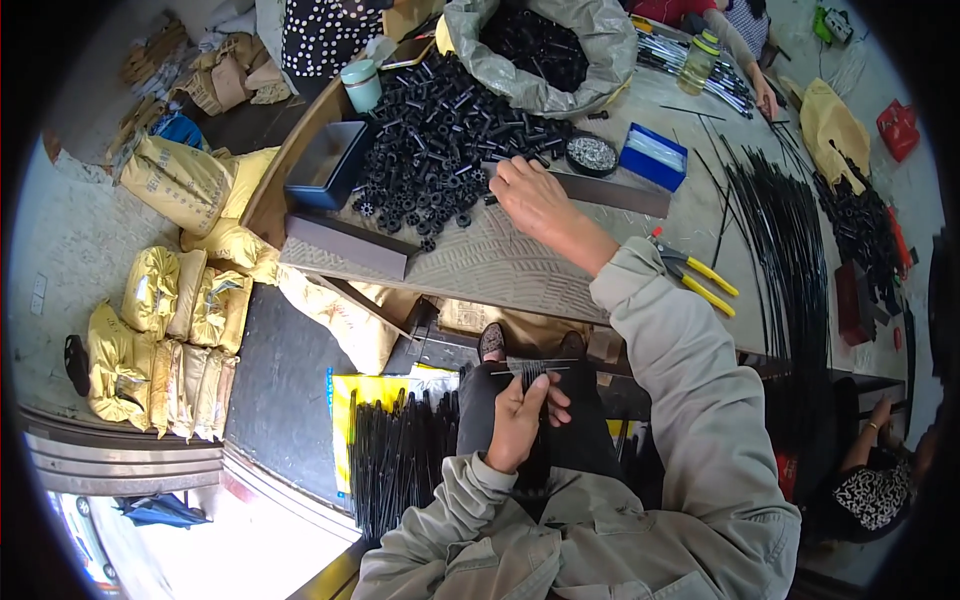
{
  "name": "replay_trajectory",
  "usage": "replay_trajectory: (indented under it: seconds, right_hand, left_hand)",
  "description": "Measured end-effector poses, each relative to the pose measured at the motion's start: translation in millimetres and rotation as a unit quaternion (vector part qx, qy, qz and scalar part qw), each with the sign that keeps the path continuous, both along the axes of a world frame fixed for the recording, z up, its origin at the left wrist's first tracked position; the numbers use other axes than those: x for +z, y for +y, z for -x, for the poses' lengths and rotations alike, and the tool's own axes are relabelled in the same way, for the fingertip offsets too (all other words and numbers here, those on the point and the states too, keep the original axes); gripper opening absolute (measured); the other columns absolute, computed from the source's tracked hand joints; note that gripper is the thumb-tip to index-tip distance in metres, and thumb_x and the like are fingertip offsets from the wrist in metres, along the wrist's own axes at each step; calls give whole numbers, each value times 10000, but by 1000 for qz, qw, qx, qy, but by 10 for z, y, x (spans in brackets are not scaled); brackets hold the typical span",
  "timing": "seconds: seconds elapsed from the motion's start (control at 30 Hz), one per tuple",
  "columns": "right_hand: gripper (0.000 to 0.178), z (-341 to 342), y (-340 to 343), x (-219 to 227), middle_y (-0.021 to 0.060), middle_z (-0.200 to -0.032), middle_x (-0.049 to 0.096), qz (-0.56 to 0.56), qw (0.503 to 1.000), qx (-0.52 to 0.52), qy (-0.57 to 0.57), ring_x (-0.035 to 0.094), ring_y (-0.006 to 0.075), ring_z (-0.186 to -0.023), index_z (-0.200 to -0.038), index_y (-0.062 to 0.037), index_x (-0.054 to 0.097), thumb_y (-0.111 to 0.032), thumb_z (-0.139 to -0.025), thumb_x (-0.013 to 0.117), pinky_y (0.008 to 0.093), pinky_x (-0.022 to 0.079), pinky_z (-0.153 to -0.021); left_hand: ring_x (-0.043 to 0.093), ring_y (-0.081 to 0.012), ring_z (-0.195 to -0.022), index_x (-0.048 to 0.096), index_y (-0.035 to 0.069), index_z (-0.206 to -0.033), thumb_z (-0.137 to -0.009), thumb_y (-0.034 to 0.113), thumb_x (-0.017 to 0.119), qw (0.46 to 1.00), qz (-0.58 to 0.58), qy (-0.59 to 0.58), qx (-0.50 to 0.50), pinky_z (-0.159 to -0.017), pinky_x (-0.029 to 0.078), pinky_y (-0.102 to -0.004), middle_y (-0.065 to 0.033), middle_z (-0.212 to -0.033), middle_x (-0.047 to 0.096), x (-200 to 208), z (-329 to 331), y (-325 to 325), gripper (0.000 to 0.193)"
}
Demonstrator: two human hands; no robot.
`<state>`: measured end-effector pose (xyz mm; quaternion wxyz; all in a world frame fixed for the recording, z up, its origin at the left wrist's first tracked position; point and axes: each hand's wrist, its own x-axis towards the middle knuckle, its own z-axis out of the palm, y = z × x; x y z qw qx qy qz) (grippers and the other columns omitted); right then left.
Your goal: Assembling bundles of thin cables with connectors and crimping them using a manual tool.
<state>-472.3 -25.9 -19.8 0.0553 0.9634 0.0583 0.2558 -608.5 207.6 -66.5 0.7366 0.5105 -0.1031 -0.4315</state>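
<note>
My left hand [517,422] is closed around a bundle of thin dark rods [528,372] above my lap, their upper ends fanning out past the thumb. At the near edge of a heap of small black plastic parts [430,130] on the table is my right hand [535,200]. Its fingers are pinched together, and a small black plastic part [490,200] shows at the tips. Right of that hand lie pliers with yellow handles [705,282]. Just beyond it stands a round black dish of small silvery pieces [592,153].
A blue box [653,157], an open sack of black parts [610,50], a dark tray [322,165] and a lidded cup [361,87] stand on the table. Long black rods [775,250] lie at right; more [400,460] stand beside my left leg. A co-worker's hand [766,98] is at far right.
</note>
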Motion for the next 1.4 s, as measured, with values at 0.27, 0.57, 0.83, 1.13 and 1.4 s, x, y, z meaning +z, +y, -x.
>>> replay_trajectory:
  seconds: [0.27, 0.57, 0.83, 1.13, 1.4]
  right_hand:
    - [191, 123, -101, 26, 104, -825, 503, -149, 988, -29, 32, 514, 284, -797, -899, -32, 528, -61, -714, 563, 362, 408, -708]
    - [141, -69, -619, 507, 128, -783, 625, -372, 898, -234, -5, 592, 307, -718, -799, -73, 624, -206, -750, 618, 354, 453, -632]
    - [205, -449, -423, 604, 136, -838, 644, -150, 944, -258, 141, 618, 313, -803, -805, -77, 651, -272, -743, 642, 400, 476, -671]
    - [245, -153, -474, 419, 167, -893, 637, -159, 948, -250, 117, 622, 329, -824, -886, -67, 650, -246, -718, 649, 416, 481, -674]
    - [236, 1424, 379, 428, 27, -860, 624, -649, 748, 76, 114, 578, 78, -814, -1047, -45, 593, -95, -816, 596, 220, 447, -635]
  left_hand:
    - [499, -98, -513, 484, 5, -957, -939, 235, 442, 1000, 19, 20, -10, -478, 405, -209, -44, -664, 532, -114, -85, -14, 235]
    - [478, -89, -507, 483, 22, -946, -935, 231, 453, 996, -10, 51, -76, -472, 393, -210, -26, -657, 512, -168, -186, -59, 212]
    - [486, -92, -517, 486, 24, -959, -934, 232, 455, 993, 5, 86, -75, -478, 401, -214, -27, -665, 517, -228, -241, -37, 212]
    - [520, -105, -567, 497, 8, -949, -931, 223, 458, 992, 7, 82, -94, -523, 426, -223, -40, -699, 547, -146, -47, 45, 219]
    - [564, -128, -593, 500, -10, -947, -928, 163, 452, 997, 27, 5, -75, -560, 451, -237, -116, -800, 626, 72, 102, -9, 181]
